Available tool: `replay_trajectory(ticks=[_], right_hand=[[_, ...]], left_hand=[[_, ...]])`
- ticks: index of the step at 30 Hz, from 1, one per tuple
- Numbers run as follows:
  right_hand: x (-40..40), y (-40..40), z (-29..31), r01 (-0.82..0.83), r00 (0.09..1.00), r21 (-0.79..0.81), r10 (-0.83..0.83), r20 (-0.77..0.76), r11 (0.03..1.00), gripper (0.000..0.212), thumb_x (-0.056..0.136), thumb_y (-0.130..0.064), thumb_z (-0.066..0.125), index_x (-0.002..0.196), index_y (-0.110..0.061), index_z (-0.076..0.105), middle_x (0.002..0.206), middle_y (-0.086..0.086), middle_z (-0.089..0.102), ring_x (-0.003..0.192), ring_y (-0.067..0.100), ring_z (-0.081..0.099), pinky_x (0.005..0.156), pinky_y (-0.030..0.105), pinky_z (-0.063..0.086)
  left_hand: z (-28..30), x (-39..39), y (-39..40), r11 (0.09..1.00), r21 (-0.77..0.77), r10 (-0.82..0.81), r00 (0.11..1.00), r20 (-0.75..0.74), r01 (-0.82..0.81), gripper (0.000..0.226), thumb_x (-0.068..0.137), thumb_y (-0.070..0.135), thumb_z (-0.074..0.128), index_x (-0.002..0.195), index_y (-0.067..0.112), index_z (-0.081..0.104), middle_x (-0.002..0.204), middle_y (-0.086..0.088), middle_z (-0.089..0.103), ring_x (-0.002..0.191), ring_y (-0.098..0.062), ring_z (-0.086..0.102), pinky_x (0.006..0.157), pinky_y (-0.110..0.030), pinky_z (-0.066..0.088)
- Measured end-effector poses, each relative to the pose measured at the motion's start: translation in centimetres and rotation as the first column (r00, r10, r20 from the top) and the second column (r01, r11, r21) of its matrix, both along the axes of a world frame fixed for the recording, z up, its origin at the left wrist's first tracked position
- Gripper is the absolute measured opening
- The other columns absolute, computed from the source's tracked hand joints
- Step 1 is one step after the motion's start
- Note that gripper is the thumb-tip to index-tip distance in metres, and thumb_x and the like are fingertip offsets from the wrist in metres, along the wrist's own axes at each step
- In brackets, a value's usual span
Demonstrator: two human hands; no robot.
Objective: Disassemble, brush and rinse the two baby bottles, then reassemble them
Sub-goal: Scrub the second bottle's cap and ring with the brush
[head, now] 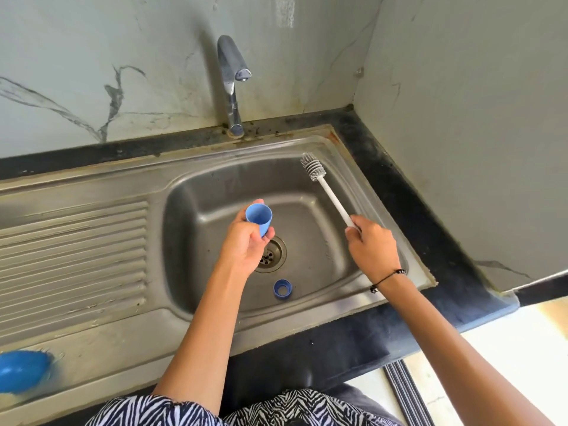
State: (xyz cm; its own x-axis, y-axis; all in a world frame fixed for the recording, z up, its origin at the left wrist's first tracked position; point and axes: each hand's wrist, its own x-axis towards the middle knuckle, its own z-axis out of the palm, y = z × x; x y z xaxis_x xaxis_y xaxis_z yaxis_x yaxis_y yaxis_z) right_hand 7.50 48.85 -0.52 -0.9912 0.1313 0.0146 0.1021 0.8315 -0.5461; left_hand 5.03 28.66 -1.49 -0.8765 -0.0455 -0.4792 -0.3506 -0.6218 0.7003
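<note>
My left hand [244, 244] grips a small blue bottle cap [259, 218] over the sink basin, its open mouth turned up toward me. My right hand [373, 247] holds the white handle of a bottle brush [322, 179], whose grey bristle head points up and away toward the basin's far right corner. The brush is apart from the cap. A blue screw ring [282, 289] lies on the basin floor near the front wall, below the drain [272, 255].
The steel sink [307, 222] has a ribbed drainboard [73, 250] on the left. A chrome tap [232, 84] stands behind the basin with no water running. A blurred blue object [23, 370] sits at the drainboard's front left. Marble walls close off the back and right.
</note>
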Motion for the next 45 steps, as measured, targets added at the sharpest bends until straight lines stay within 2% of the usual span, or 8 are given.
replay_trajectory(ticks=[7, 12, 15, 19, 21, 23, 31, 45], right_hand=[[-3.9, 2.7, -0.6, 0.074, 0.997, 0.124, -0.078, 0.029, 0.99, 0.041, 0.083, 0.006, 0.046, 0.123, 0.001, 0.053, 0.113, 0.024, 0.057, 0.102, 0.043, 0.054, 0.082, 0.04, 0.044], [-6.1, 3.8, -1.9, 0.103, 0.994, 0.132, -0.098, -0.044, 0.986, 0.051, 0.08, 0.01, 0.047, 0.13, -0.004, 0.047, 0.114, 0.024, 0.05, 0.102, 0.043, 0.049, 0.08, 0.04, 0.041], [-7.6, 4.2, -2.4, 0.119, 0.992, 0.147, -0.111, -0.058, 0.982, 0.05, 0.081, 0.01, 0.047, 0.129, -0.005, 0.047, 0.115, 0.024, 0.047, 0.103, 0.043, 0.047, 0.074, 0.035, 0.035], [-9.0, 4.2, -3.0, 0.128, 0.991, 0.144, -0.121, -0.059, 0.981, 0.049, 0.082, 0.011, 0.048, 0.129, -0.005, 0.047, 0.117, 0.024, 0.047, 0.103, 0.041, 0.048, 0.074, 0.035, 0.034], [-9.2, 4.1, -3.2, 0.124, 0.991, 0.16, -0.114, -0.067, 0.979, 0.048, 0.083, 0.011, 0.046, 0.128, -0.005, 0.047, 0.117, 0.024, 0.046, 0.102, 0.041, 0.048, 0.073, 0.037, 0.037], [-9.2, 4.1, -3.6, 0.117, 0.992, 0.195, -0.104, -0.076, 0.974, 0.047, 0.083, 0.011, 0.045, 0.127, -0.005, 0.047, 0.116, 0.024, 0.046, 0.1, 0.041, 0.048, 0.07, 0.037, 0.037], [-9.3, 4.7, -3.9, 0.132, 0.99, 0.269, -0.116, -0.075, 0.954, 0.049, 0.083, 0.013, 0.046, 0.128, -0.005, 0.049, 0.116, 0.024, 0.046, 0.097, 0.041, 0.049, 0.069, 0.037, 0.038], [-10.6, 4.2, -4.3, 0.2, 0.979, 0.242, -0.185, -0.081, 0.95, 0.048, 0.084, 0.012, 0.046, 0.127, -0.01, 0.051, 0.111, 0.02, 0.048, 0.097, 0.035, 0.05, 0.068, 0.031, 0.035]], left_hand=[[-0.6, -0.6, 0.3, 0.994, 0.11, -0.02, 0.999, 0.036, 0.016, 0.033, 0.096, 0.02, 0.034, 0.093, 0.012, 0.066, 0.112, -0.001, 0.064, 0.101, -0.019, 0.053, 0.099, -0.035, 0.036], [-3.4, -2.4, 0.9, 0.997, -0.072, -0.013, 0.991, 0.135, 0.022, 0.015, 0.095, 0.008, 0.05, 0.105, 0.015, 0.058, 0.1, -0.003, 0.056, 0.092, -0.017, 0.054, 0.075, -0.025, 0.044], [-6.6, -3.1, 1.0, 0.935, -0.343, -0.034, 0.985, 0.168, 0.09, 0.049, 0.087, -0.002, 0.06, 0.13, 0.012, 0.04, 0.109, -0.008, 0.05, 0.086, -0.017, 0.053, 0.07, -0.025, 0.043], [-10.8, -3.6, 0.7, 0.481, -0.77, -0.256, 0.907, 0.334, 0.419, 0.058, 0.08, 0.009, 0.072, 0.131, 0.011, 0.044, 0.131, -0.011, 0.049, 0.113, -0.026, 0.052, 0.084, -0.027, 0.042], [-12.0, -3.8, 0.8, 0.256, -0.833, -0.325, 0.855, 0.404, 0.491, 0.055, 0.08, 0.017, 0.072, 0.13, 0.009, 0.049, 0.134, -0.01, 0.049, 0.12, -0.025, 0.049, 0.091, -0.026, 0.039], [-12.8, -4.0, 1.2, 0.164, -0.83, -0.357, 0.816, 0.454, 0.533, 0.056, 0.082, 0.022, 0.071, 0.131, 0.009, 0.049, 0.135, -0.01, 0.05, 0.123, -0.026, 0.048, 0.099, -0.03, 0.039], [-14.4, -4.4, 2.6, 0.145, -0.781, -0.415, 0.754, 0.509, 0.607, 0.056, 0.087, 0.033, 0.065, 0.13, 0.002, 0.047, 0.141, -0.017, 0.03, 0.119, -0.033, 0.047, 0.101, -0.032, 0.038], [-15.7, -4.5, 3.4, 0.087, -0.783, -0.363, 0.752, 0.55, 0.615, 0.055, 0.086, 0.023, 0.063, 0.135, 0.007, 0.044, 0.143, -0.017, 0.03, 0.126, -0.035, 0.04, 0.105, -0.037, 0.037]])
